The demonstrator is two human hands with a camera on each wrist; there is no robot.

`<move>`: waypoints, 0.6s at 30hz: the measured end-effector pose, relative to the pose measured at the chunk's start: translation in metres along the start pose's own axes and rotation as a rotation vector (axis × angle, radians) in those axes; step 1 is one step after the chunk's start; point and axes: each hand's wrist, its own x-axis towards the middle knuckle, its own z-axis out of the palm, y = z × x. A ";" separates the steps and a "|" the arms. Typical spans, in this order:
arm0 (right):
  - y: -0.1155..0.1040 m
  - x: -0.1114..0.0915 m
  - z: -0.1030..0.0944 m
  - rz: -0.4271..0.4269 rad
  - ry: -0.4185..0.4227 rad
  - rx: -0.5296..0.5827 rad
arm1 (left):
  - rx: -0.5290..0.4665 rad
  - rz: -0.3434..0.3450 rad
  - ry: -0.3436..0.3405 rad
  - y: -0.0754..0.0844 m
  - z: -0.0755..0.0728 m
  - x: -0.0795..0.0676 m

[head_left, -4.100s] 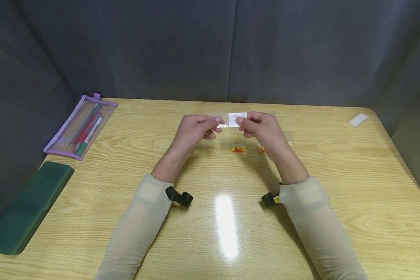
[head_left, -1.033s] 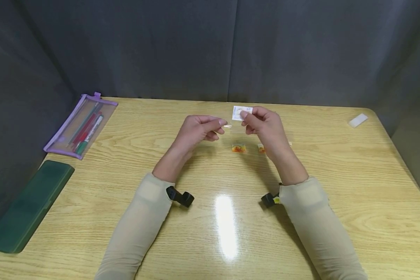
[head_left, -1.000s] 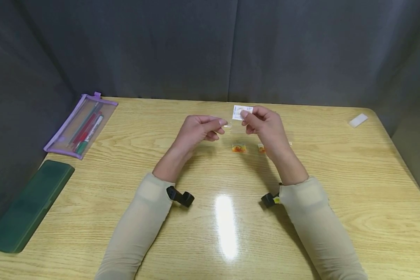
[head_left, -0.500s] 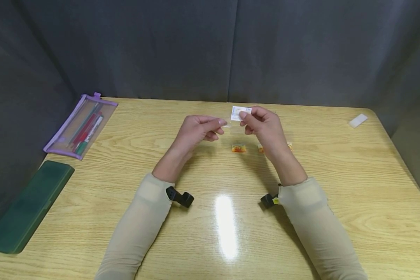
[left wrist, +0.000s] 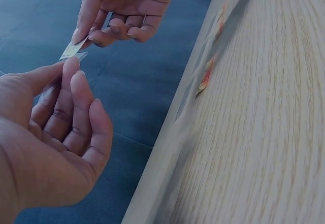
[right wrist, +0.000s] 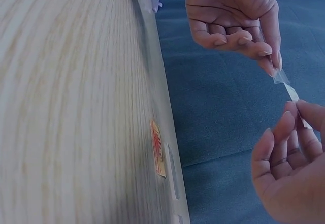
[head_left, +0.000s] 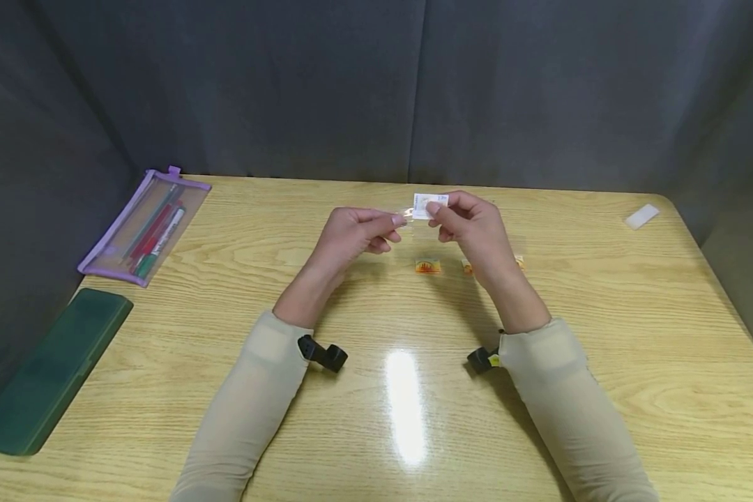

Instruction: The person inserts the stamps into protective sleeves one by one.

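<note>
Taking the far edge of the desk (head_left: 602, 335) as twelve o'clock, a dark green case (head_left: 56, 369) lies at nine, long, rounded at the corners and smooth like hard plastic; at ten is a see-through pouch (head_left: 111, 277) with purple trim, its red and green pens showing inside. Both hug the left edge, probably to keep them out of the arms' way. Near twelve, the left hand (head_left: 364, 230) grips a clear plastic sleeve (right wrist: 281, 76) between thumb and fingertips, presumably because film so thin and glossy needs steadying. At the sleeve's three o'clock end, raised above the desk between the two hands, is a small white card (head_left: 422, 204), flat, oblong and faintly printed; it meets the film, though whether any of it sits inside cannot be told. Nearer one o'clock, orange printed pieces (head_left: 428, 266) lie on the pale grained wood, some partly hidden by the wrist, with clear film beside them. The right hand (head_left: 470, 219) pinches the card, thumb across its face, a hold that seems meant to keep its far end exposed towards the sleeve. Well apart, at two o'clock, rests a white oblong block (head_left: 642, 216), plain-faced.
</note>
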 end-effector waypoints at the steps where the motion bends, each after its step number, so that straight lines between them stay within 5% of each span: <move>1: 0.000 0.000 0.000 -0.002 0.004 0.013 | 0.003 -0.001 0.002 0.000 0.000 0.000; 7: -0.001 0.000 -0.001 -0.014 0.029 0.110 | 0.004 -0.001 0.005 0.000 0.001 0.000; 18: -0.003 0.000 0.001 -0.009 -0.003 0.098 | 0.003 0.009 0.006 -0.001 0.001 0.000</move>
